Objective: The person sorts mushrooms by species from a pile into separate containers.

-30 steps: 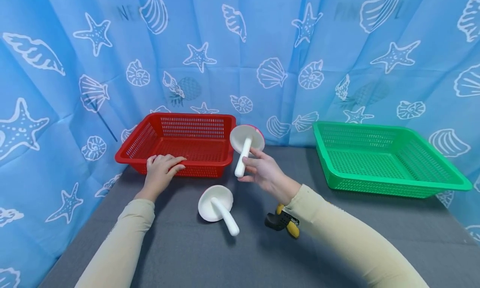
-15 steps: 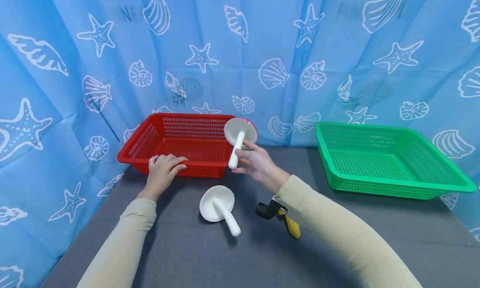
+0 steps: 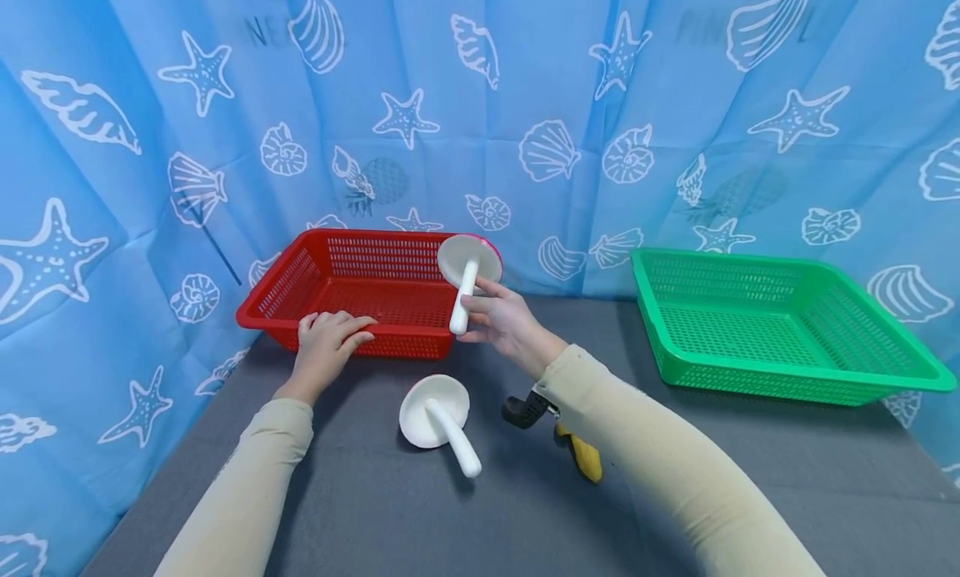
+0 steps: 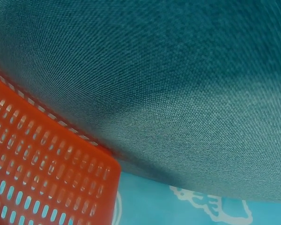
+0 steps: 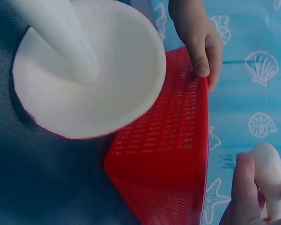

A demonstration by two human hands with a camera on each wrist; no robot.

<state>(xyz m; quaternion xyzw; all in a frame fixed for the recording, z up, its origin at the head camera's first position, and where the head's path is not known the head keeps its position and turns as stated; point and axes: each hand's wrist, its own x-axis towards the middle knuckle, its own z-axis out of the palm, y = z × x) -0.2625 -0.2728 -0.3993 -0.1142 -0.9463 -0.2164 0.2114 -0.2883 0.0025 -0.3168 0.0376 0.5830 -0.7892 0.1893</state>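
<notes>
At the right end of a red plastic basket (image 3: 412,344), holding up a toy mushroom (image 3: 466,282) in the right hand (image 3: 506,320), with thumb and fingers clamped on its stem. Looks smooth and white, rod-like below with a rounded tip, spreading above into a shallow round cap with a pale, plain underside and a thin pink edge. Tilts, with the underside turned toward the head camera. Overlaps the basket in the head view; cannot tell about contact with the rim.

Along the basket's near side, gripping the flared rim with the left hand (image 3: 327,343), fingers bent over it. Slotted throughout its glossy walls.

On dark grey woven cloth (image 3: 360,494), see a second toy mushroom (image 3: 437,417) of similar shape, stem slanting toward the near right. Beneath the right sleeve (image 3: 637,427), glimpse a yellow object (image 3: 587,460), mostly hidden. Well to the right, notice a green plastic basket (image 3: 750,378), before a creased blue curtain (image 3: 450,168) printed with white shells and starfish.
</notes>
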